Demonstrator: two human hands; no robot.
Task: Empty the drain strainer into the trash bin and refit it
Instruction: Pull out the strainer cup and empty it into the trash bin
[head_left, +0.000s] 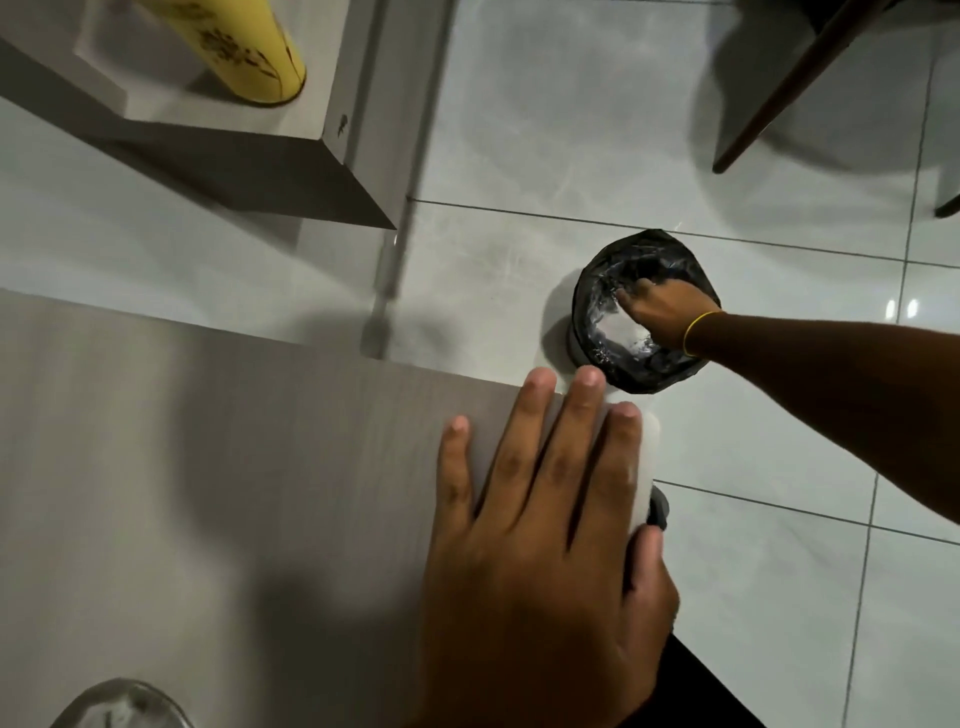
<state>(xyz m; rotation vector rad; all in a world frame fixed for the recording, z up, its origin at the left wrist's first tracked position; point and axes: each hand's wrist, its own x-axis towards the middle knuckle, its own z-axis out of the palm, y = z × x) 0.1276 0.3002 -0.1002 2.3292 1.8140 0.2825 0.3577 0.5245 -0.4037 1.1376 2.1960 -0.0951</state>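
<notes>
A small trash bin (597, 291) lined with a black bag stands on the pale tiled floor, right of centre. My right hand (662, 312), a yellow band on its wrist, reaches down into the bin's mouth with curled fingers. A small shiny piece shows at the fingertips; the drain strainer (620, 294) is otherwise hidden under the hand. Something pale lies at the bottom of the bag. My left hand (545, 530) lies flat on the corner of the grey counter (234, 467), fingers spread and thumb hooked over the edge.
A yellow cylinder (249, 47) stands on a white shelf at the top left. Dark chair legs (779, 88) stand on the floor at the top right. A clear glass object (119, 706) sits at the counter's bottom left. A small dark object (661, 512) shows below the counter corner.
</notes>
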